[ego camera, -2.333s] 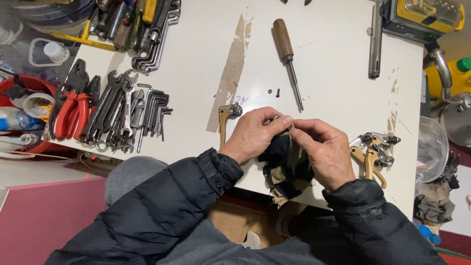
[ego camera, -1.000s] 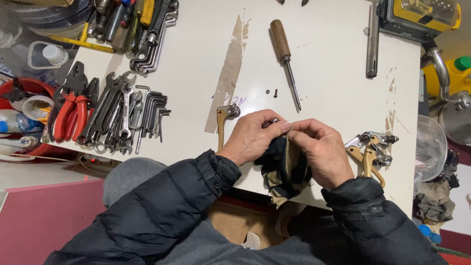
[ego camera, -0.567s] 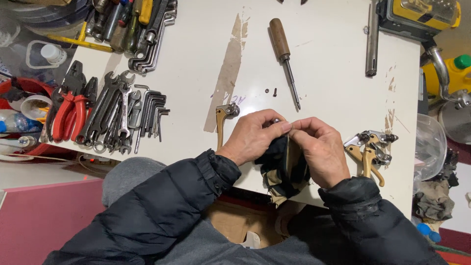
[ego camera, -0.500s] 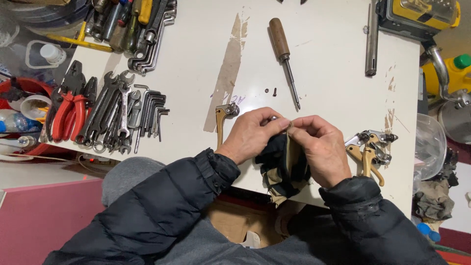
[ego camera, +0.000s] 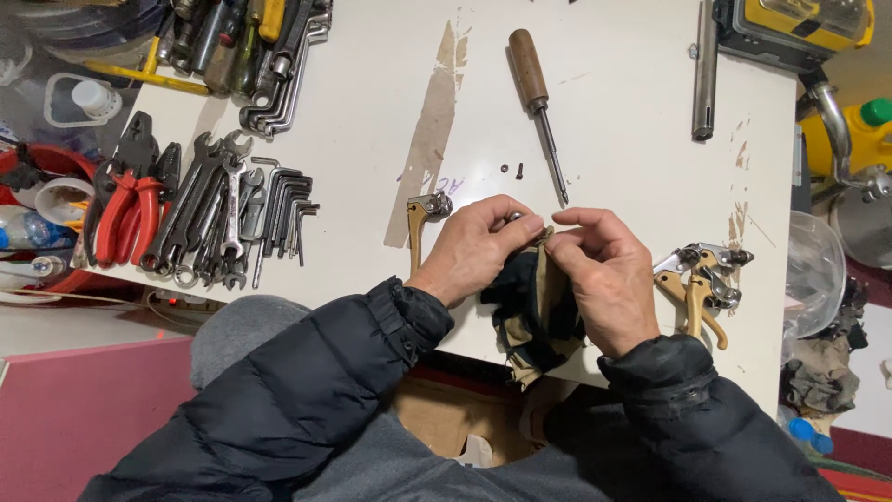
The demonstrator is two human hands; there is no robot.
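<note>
Black-and-tan cloth [ego camera: 534, 311] sits bunched at the near edge of the white worktable [ego camera: 372, 112], and both hands are on it. Left hand [ego camera: 474, 246] comes in from the left, fingers curled, thumb and forefinger pinching a small silver metal part [ego camera: 514, 217] right at the top of the cloth. Right hand [ego camera: 604, 279] meets it from the other side, fingertips pressed against the same spot, so the two hands touch at the fingertips over the cloth. What exactly the little part is, too small to tell. Both arms are in black puffer sleeves.

Just left of the left hand, a tan lever with a silver clamp head [ego camera: 420, 218] lies on the table, near the knuckles. To the right of the right hand, a small heap of similar tan and silver levers [ego camera: 699, 279] rests near the table's edge. Beyond the hands, a wooden-handled screwdriver [ego camera: 536, 102] points its tip down towards them, and two tiny dark screws [ego camera: 512, 170] lie loose beside its shaft. Far left, a row of spanners and hex keys [ego camera: 237, 218] is fanned out next to red-handled pliers [ego camera: 121, 209]. A grey metal rod [ego camera: 706, 74] lies up at the right, beside a yellow tool case [ego camera: 799, 28].
</note>
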